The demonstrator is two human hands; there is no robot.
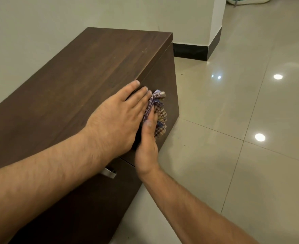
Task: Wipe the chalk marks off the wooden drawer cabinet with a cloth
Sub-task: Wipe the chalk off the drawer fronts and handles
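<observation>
Two bare forearms enter from 7 and 5 o'clock. The left hand [117, 118] lies flat, fingers extended and close together, on the front edge of the dark brown wooden drawer cabinet [78, 71]. The right hand [148, 143], at 3 o'clock of the left, presses a crumpled purple-and-tan checked cloth [160, 111] against the upper drawer front, fingers extended over it. A brushed metal drawer handle [110, 172] shows below the left wrist. Glossy beige floor tiles [242, 120] lie at 3 o'clock. Chalk marks cannot be discerned.
</observation>
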